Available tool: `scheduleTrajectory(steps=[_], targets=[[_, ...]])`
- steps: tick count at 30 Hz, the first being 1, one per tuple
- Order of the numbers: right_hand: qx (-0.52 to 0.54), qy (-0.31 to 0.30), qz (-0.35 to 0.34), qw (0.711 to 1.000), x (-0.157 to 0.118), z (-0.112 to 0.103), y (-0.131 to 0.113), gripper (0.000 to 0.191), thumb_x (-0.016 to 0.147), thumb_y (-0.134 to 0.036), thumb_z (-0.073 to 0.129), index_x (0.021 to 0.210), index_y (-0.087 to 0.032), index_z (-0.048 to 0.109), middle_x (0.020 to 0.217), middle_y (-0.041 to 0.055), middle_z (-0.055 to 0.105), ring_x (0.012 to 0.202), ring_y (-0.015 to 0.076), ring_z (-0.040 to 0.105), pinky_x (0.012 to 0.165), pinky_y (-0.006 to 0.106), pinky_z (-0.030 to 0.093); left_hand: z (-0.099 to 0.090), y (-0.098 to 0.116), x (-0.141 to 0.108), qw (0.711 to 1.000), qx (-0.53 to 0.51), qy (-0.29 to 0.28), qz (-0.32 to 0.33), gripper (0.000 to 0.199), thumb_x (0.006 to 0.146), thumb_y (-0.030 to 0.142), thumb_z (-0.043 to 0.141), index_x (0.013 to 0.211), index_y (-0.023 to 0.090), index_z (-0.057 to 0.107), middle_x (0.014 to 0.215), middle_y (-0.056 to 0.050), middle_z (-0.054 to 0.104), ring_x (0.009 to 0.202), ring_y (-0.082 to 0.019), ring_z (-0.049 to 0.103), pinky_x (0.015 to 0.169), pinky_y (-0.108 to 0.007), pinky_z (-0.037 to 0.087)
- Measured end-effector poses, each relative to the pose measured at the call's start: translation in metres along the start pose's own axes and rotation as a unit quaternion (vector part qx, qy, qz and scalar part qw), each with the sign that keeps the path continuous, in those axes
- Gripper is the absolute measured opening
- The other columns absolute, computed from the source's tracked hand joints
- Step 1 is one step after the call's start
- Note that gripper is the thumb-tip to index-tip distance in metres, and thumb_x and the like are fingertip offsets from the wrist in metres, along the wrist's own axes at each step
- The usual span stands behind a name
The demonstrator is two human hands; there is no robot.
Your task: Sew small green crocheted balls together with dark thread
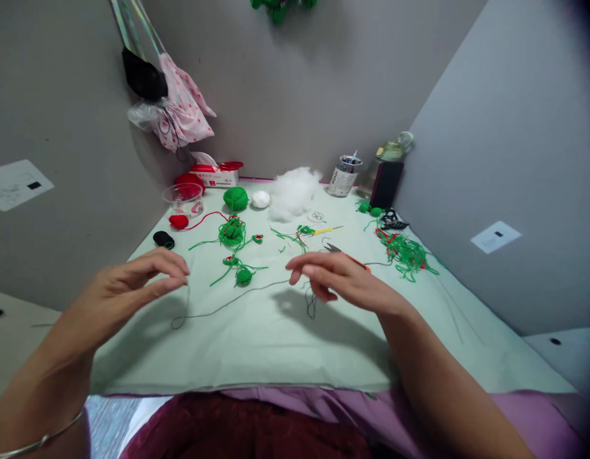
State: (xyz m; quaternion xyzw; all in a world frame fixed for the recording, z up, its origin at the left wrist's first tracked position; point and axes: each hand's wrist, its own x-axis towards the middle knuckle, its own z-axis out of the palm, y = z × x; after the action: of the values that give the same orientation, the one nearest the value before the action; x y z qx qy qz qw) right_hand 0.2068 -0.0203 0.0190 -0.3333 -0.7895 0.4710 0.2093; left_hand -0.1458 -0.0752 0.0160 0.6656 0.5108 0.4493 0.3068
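Observation:
My left hand (pixel 141 280) is raised over the left part of the table, thumb and forefinger pinched on the end of a dark thread (pixel 228 303). From there the thread hangs, loops on the cloth and runs right to below my right hand (pixel 340 280). That hand hovers palm down with its fingers bent and spread a little; nothing shows held in it. A tangle of dark thread (pixel 311 305) lies under it. Scissors (pixel 348 257) with orange handles lie just behind its fingers. Small green crocheted pieces (pixel 243 275) lie between the hands.
Black yarn (pixel 163 240), a red ball (pixel 178 222), a green ball (pixel 236 199) and white stuffing (pixel 295 193) stand farther back. A yellow hook (pixel 327 230) lies mid-table. Tangled green yarn (pixel 407 254), a pen can (pixel 345 176) and a phone (pixel 387 185) are at right.

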Motion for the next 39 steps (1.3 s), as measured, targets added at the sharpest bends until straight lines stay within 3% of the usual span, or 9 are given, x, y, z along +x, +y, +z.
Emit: scheduleTrajectory(steps=[2, 6, 9, 12, 16, 20, 26, 33, 39], targets=[[-0.19, -0.005, 0.0, 0.982, -0.005, 0.003, -0.002, 0.029, 0.101, -0.034, 0.052, 0.123, -0.019, 0.064, 0.122, 0.0131, 0.065, 0.095, 0.021, 0.064, 0.08, 0.037, 0.054, 0.011, 0.004, 0.001, 0.995, 0.049, -0.087, 0.015, 0.012, 0.086, 0.033, 0.068, 0.077, 0.027, 0.073, 0.093, -0.004, 0.068, 0.089, -0.021, 0.063, 0.083, -0.03, 0.045], [-0.441, 0.136, -0.009, 0.887, -0.013, 0.018, -0.015, 0.018, 0.094, -0.015, 0.059, 0.109, -0.014, 0.068, 0.143, 0.0218, 0.052, 0.138, 0.0418, 0.039, 0.107, 0.065, 0.036, 0.033, 0.023, -0.004, 0.98, 0.101, -0.15, 0.079, 0.012, 0.091, 0.029, 0.062, 0.086, 0.029, 0.073, 0.099, -0.003, 0.066, 0.089, -0.019, 0.062, 0.078, -0.027, 0.046], [-0.319, 0.136, -0.082, 0.934, -0.018, 0.036, -0.032, 0.027, 0.095, -0.019, 0.06, 0.121, -0.018, 0.064, 0.143, 0.0178, 0.054, 0.138, 0.0345, 0.042, 0.112, 0.059, 0.035, 0.053, 0.04, -0.011, 0.968, 0.122, -0.154, 0.156, 0.012, 0.091, 0.023, 0.063, 0.09, 0.03, 0.073, 0.097, -0.004, 0.065, 0.09, -0.02, 0.061, 0.078, -0.028, 0.047], [0.014, 0.022, -0.081, 0.996, -0.02, 0.057, -0.043, 0.044, 0.093, -0.029, 0.065, 0.135, -0.024, 0.054, 0.116, 0.0101, 0.067, 0.103, 0.02, 0.065, 0.09, 0.038, 0.055, 0.069, 0.053, -0.018, 0.959, 0.125, -0.131, 0.219, 0.018, 0.091, 0.015, 0.061, 0.098, 0.028, 0.069, 0.096, -0.004, 0.062, 0.093, -0.021, 0.058, 0.08, -0.031, 0.048], [0.324, 0.026, 0.018, 0.946, -0.017, 0.077, -0.04, 0.033, 0.087, -0.037, 0.072, 0.113, -0.018, 0.063, 0.076, -0.002, 0.063, 0.059, 0.0088, 0.06, 0.058, 0.022, 0.051, 0.079, 0.058, -0.023, 0.959, 0.124, -0.106, 0.23, 0.019, 0.092, 0.009, 0.055, 0.097, 0.025, 0.064, 0.094, -0.004, 0.058, 0.094, -0.02, 0.054, 0.081, -0.031, 0.047], [0.313, 0.103, 0.011, 0.944, -0.017, 0.08, -0.029, 0.016, 0.084, -0.029, 0.075, 0.082, -0.015, 0.067, 0.067, -0.0028, 0.06, 0.055, 0.0058, 0.053, 0.055, 0.018, 0.045, 0.087, 0.052, -0.02, 0.965, 0.118, -0.134, 0.192, 0.015, 0.097, 0.016, 0.048, 0.092, 0.023, 0.06, 0.092, -0.004, 0.057, 0.093, -0.02, 0.053, 0.08, -0.031, 0.046], [0.216, 0.094, -0.001, 0.972, -0.023, 0.066, -0.017, 0.011, 0.088, -0.024, 0.067, 0.085, -0.014, 0.071, 0.068, -0.0024, 0.06, 0.056, 0.0059, 0.053, 0.056, 0.019, 0.046, 0.097, 0.049, -0.004, 0.958, 0.103, -0.213, 0.165, 0.021, 0.101, 0.024, 0.043, 0.086, 0.021, 0.058, 0.088, -0.002, 0.057, 0.086, -0.018, 0.052, 0.076, -0.029, 0.043], [0.119, -0.149, 0.013, 0.982, -0.002, 0.019, -0.002, 0.012, 0.089, -0.024, 0.066, 0.089, -0.013, 0.071, 0.07, -0.0013, 0.063, 0.064, 0.0071, 0.058, 0.062, 0.018, 0.048, 0.129, 0.023, 0.088, 0.952, 0.126, -0.23, 0.156, 0.017, 0.096, 0.032, 0.055, 0.092, 0.021, 0.067, 0.092, -0.002, 0.063, 0.089, -0.019, 0.057, 0.083, -0.033, 0.043], [0.15, -0.295, 0.0, 0.944, 0.004, 0.038, 0.015, 0.01, 0.09, -0.021, 0.065, 0.093, -0.012, 0.068, 0.08, 0.0, 0.065, 0.071, 0.0061, 0.059, 0.071, 0.016, 0.048, 0.172, 0.0, 0.138, 0.943, 0.171, -0.221, 0.182, 0.018, 0.092, 0.025, 0.056, 0.1, 0.02, 0.072, 0.1, -0.007, 0.069, 0.098, -0.023, 0.06, 0.091, -0.039, 0.046]])
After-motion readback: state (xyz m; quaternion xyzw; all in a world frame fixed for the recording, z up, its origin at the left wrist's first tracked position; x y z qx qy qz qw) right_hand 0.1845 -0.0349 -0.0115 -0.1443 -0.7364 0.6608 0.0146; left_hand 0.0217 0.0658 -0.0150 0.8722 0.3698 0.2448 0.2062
